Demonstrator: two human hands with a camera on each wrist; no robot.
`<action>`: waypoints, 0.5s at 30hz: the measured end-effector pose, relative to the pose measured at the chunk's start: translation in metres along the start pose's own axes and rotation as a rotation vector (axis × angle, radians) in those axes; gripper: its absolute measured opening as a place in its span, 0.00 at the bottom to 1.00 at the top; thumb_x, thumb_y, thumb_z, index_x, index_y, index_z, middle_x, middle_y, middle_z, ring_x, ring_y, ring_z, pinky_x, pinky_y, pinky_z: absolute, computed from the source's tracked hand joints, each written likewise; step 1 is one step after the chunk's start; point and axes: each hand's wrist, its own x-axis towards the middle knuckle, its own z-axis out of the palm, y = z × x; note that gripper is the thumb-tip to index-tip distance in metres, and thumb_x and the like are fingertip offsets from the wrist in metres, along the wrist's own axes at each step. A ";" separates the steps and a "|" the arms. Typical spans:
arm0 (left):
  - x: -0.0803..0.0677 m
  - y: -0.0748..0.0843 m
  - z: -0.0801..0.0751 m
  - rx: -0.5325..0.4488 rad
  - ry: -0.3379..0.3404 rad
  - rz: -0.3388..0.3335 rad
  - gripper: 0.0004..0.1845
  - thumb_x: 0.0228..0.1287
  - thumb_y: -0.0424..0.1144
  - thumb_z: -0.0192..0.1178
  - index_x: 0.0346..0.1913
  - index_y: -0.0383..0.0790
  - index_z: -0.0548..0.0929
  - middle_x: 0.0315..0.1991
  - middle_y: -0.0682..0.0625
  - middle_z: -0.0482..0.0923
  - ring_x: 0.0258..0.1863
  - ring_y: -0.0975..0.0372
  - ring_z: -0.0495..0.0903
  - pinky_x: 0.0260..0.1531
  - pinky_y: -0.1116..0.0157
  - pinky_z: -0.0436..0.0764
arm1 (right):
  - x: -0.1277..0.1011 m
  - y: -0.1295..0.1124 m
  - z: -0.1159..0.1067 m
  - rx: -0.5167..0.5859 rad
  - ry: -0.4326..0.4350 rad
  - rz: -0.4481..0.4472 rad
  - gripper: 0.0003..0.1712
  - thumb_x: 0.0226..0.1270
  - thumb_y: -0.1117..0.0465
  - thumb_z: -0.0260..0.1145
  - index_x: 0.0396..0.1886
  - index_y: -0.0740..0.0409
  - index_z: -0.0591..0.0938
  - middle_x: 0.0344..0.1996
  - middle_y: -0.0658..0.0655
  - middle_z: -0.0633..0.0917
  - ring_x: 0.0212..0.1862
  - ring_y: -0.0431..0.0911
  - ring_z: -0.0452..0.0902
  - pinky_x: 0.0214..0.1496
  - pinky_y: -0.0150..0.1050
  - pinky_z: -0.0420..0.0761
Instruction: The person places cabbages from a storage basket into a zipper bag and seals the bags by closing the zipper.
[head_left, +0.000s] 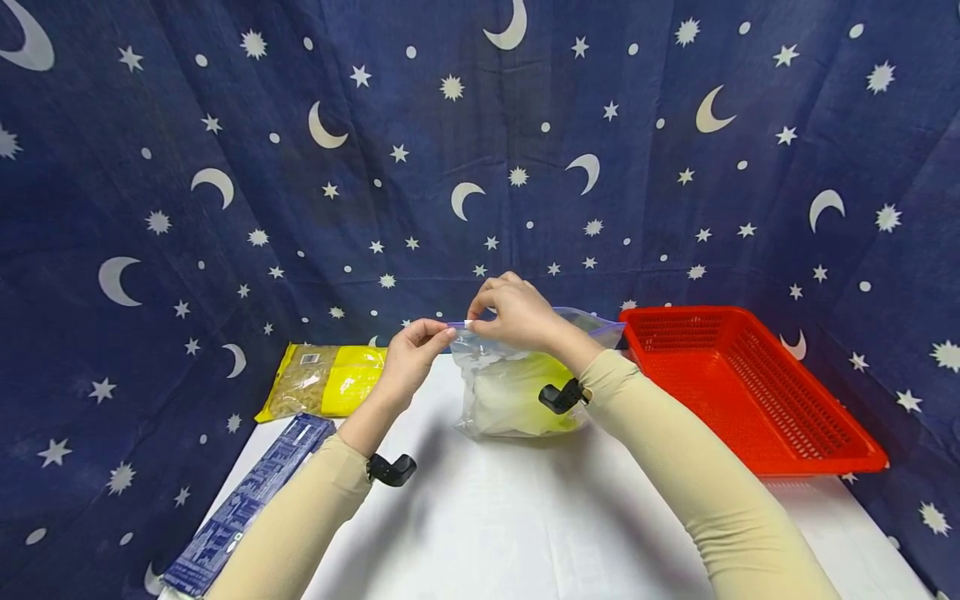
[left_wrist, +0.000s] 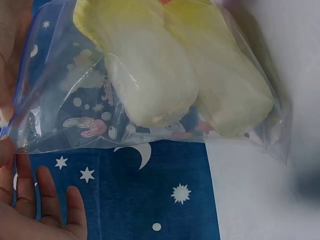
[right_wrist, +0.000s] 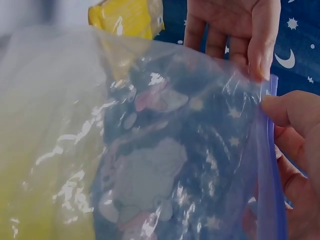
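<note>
A clear zip bag (head_left: 480, 375) with a purple seal strip stands upright on the white table. Inside are pale, yellow-leaved heads that look like napa cabbage (left_wrist: 155, 75); printed cartoon figures show on the plastic. My left hand (head_left: 411, 354) pinches the bag's top left corner between thumb and index finger, its other fingers loosely extended below the edge in the left wrist view. Close beside it, my right hand (head_left: 517, 312) pinches a small white slider (head_left: 468, 324) on the purple strip. Toward the right, the bag's mouth gapes. In the right wrist view both thumbs nearly meet at the corner.
To the right stands a red plastic basket (head_left: 720, 417) with perforated walls. A yellow packet (head_left: 352, 379) with a clear window lies at the back left. In front of it lies a long blue box (head_left: 251, 504). A dark blue curtain (head_left: 420, 167) with moons and stars hangs behind.
</note>
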 end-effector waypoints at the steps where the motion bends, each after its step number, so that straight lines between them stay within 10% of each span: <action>1: 0.000 0.000 0.000 0.002 0.000 -0.003 0.11 0.69 0.40 0.68 0.44 0.34 0.85 0.41 0.51 0.82 0.45 0.60 0.79 0.53 0.62 0.78 | 0.000 0.001 0.000 0.000 -0.001 0.005 0.07 0.67 0.48 0.71 0.36 0.43 0.89 0.43 0.44 0.82 0.53 0.46 0.70 0.60 0.47 0.70; 15: 0.004 -0.006 0.006 -0.063 -0.015 0.028 0.17 0.68 0.42 0.70 0.51 0.32 0.85 0.43 0.50 0.84 0.46 0.58 0.79 0.54 0.61 0.78 | -0.004 0.004 -0.006 0.064 -0.029 0.047 0.08 0.67 0.49 0.73 0.37 0.46 0.91 0.43 0.45 0.84 0.56 0.48 0.71 0.58 0.45 0.75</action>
